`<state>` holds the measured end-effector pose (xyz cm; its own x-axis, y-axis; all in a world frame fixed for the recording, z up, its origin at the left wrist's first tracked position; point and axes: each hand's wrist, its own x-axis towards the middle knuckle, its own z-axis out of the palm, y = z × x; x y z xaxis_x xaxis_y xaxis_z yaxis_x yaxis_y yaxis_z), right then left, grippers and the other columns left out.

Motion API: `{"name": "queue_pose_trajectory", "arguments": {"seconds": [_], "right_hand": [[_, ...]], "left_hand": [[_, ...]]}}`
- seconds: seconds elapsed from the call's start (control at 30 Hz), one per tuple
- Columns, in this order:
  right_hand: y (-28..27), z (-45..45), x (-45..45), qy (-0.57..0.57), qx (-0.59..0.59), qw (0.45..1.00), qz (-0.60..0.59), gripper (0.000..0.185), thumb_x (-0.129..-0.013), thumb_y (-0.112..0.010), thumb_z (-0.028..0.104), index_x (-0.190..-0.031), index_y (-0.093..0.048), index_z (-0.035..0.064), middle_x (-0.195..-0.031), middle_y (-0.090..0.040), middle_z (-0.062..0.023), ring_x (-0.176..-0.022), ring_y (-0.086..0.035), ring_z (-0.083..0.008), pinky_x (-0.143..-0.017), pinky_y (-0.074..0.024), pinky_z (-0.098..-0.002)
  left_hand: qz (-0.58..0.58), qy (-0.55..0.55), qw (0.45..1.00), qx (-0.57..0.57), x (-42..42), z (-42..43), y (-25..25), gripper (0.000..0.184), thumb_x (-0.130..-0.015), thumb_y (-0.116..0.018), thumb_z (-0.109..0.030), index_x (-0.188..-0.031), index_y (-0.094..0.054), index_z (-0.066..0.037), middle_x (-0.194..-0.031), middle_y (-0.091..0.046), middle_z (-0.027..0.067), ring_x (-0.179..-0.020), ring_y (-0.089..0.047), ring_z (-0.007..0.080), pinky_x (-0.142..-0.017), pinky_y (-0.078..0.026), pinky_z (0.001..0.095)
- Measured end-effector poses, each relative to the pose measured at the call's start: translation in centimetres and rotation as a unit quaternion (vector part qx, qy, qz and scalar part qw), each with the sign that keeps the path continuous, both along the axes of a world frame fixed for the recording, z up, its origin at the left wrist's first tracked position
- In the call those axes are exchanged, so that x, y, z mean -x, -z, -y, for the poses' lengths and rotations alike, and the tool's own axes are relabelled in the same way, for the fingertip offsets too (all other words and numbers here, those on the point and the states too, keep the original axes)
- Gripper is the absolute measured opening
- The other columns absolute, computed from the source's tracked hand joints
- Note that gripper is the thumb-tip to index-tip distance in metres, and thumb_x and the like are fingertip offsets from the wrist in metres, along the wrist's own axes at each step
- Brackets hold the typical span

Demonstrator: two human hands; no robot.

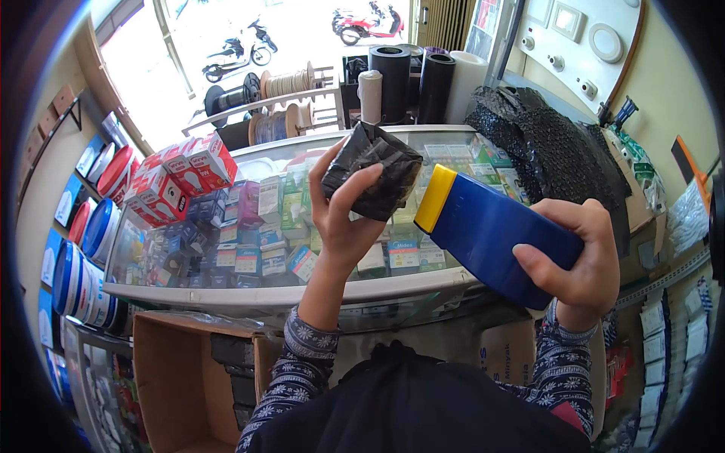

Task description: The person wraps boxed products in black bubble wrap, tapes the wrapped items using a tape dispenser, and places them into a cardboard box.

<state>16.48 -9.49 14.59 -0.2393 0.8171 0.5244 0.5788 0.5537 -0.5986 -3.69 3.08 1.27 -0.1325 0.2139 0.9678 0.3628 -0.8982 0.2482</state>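
Observation:
My left hand (pixel 343 198) is raised over the glass counter, its fingers closed around a small box-shaped package (pixel 381 177) wrapped in shiny black plastic. My right hand (pixel 578 264) grips a blue tape dispenser (pixel 502 238) that has a yellow front end. The dispenser is tilted, its yellow end pointing up and left towards the package, with a small gap between the two. Its far side is hidden from me, so no tape strip can be made out. Beneath both hands lies the glass display counter (pixel 302 291), with several small boxes inside.
Red-and-white bulb boxes (pixel 204 162) stand on the counter's left. Black bubble wrap (pixel 540 132) covers its right end. Behind are plastic rolls (pixel 389 83) and cable spools (pixel 276 124). An open cardboard box (pixel 170 385) sits below left. Paint buckets (pixel 79 283) line the left wall.

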Motion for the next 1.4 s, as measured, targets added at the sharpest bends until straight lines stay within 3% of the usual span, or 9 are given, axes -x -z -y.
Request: {"name": "queue_pose_trajectory", "arguments": {"seconds": [0.17,0.23,0.3,0.33,0.43,0.63,1.0,1.2,1.4], "right_hand": [[0.3,-0.4,0.3,0.027,-0.031,0.997,0.071,0.026,-0.070,-0.070,0.020,-0.075,-0.063,-0.0041,-0.058,-0.060,-0.0158,-0.050,-0.063,-0.0204,-0.048,-0.0474,-0.0259],[1.3,-1.7,-0.1,0.064,-0.019,0.992,0.110,0.025,-0.071,-0.069,0.020,-0.077,-0.062,-0.0037,-0.060,-0.060,-0.0144,-0.052,-0.061,-0.0191,-0.050,-0.0468,-0.0258],[3.4,-3.8,-1.2,0.129,0.044,0.984,0.116,0.024,-0.072,-0.069,0.018,-0.081,-0.062,-0.0031,-0.065,-0.061,-0.0094,-0.056,-0.058,-0.0130,-0.054,-0.0454,-0.0245],[3.5,-3.8,-1.4,0.117,-0.017,0.991,0.067,0.028,-0.076,-0.065,0.024,-0.075,-0.062,-0.0046,-0.060,-0.060,-0.0190,-0.053,-0.063,-0.0259,-0.049,-0.0481,-0.0282],[3.6,-4.2,-1.1,0.132,0.022,0.990,-0.047,0.030,-0.077,-0.065,0.024,-0.080,-0.061,-0.0049,-0.062,-0.061,-0.0185,-0.055,-0.064,-0.0276,-0.050,-0.0490,-0.0289],[12.2,-8.4,-1.8,0.163,-0.187,0.945,0.214,0.042,-0.077,-0.066,0.040,-0.089,-0.061,-0.0004,-0.053,-0.056,-0.0120,-0.047,-0.058,-0.0268,-0.046,-0.0458,-0.0338],[18.5,-10.8,-3.0,0.172,-0.189,0.927,0.274,0.044,-0.077,-0.065,0.040,-0.088,-0.059,-0.0012,-0.049,-0.054,-0.0098,-0.043,-0.055,-0.0260,-0.046,-0.0443,-0.0327],[16.2,-9.5,-2.3,0.197,-0.071,0.908,0.364,0.063,-0.074,-0.059,0.057,-0.100,-0.058,0.0001,-0.094,-0.062,-0.0161,-0.088,-0.060,-0.0274,-0.073,-0.0456,-0.0367],[11.4,-11.2,0.6,-0.090,-0.177,0.972,0.123,0.098,-0.069,-0.017,0.081,-0.137,-0.033,0.0125,-0.139,-0.037,-0.0065,-0.134,-0.019,-0.0328,-0.108,-0.0057,-0.0513]], "left_hand": [[-0.070,-0.057,0.996,-0.020,0.0,0.5,-0.4,0.059,-0.058,-0.080,-0.004,-0.110,-0.053,-0.013,-0.118,-0.044,0.0154,-0.107,-0.050,0.0300,-0.085,-0.048,0.0365],[0.100,-0.070,0.992,-0.025,0.6,0.9,-1.3,0.071,-0.060,-0.081,-0.008,-0.119,-0.041,-0.009,-0.114,-0.042,0.0109,-0.103,-0.050,0.0250,-0.085,-0.046,0.0354],[0.070,-0.220,0.970,-0.076,2.9,2.3,-4.3,0.079,-0.061,-0.082,-0.008,-0.122,-0.032,-0.005,-0.111,-0.041,0.0088,-0.100,-0.048,0.0208,-0.086,-0.046,0.0325],[0.073,-0.148,0.985,-0.058,3.3,2.2,-5.3,0.078,-0.060,-0.081,-0.006,-0.122,-0.033,-0.005,-0.113,-0.041,0.0094,-0.102,-0.049,0.0202,-0.086,-0.047,0.0303],[0.146,0.034,0.971,0.185,2.9,0.8,-4.1,0.083,-0.062,-0.079,-0.004,-0.128,-0.030,-0.010,-0.119,-0.040,0.0095,-0.106,-0.048,0.0188,-0.084,-0.049,0.0285],[0.159,0.140,0.919,0.332,2.1,0.6,-1.4,0.082,-0.063,-0.078,-0.005,-0.129,-0.030,-0.012,-0.120,-0.040,0.0110,-0.103,-0.053,0.0201,-0.082,-0.051,0.0308],[0.073,0.262,0.851,0.450,2.2,0.5,0.8,0.090,-0.060,-0.081,-0.008,-0.131,-0.027,-0.012,-0.115,-0.047,0.0123,-0.098,-0.058,0.0207,-0.079,-0.053,0.0318],[0.067,0.286,0.829,0.475,2.3,1.0,0.6,0.090,-0.059,-0.082,-0.007,-0.131,-0.028,-0.011,-0.116,-0.047,0.0125,-0.101,-0.056,0.0206,-0.083,-0.051,0.0323],[-0.058,0.378,0.798,0.465,2.0,1.3,0.7,0.095,-0.055,-0.085,-0.008,-0.132,-0.028,-0.010,-0.123,-0.043,0.0106,-0.108,-0.049,0.0153,-0.088,-0.047,0.0301]]}}
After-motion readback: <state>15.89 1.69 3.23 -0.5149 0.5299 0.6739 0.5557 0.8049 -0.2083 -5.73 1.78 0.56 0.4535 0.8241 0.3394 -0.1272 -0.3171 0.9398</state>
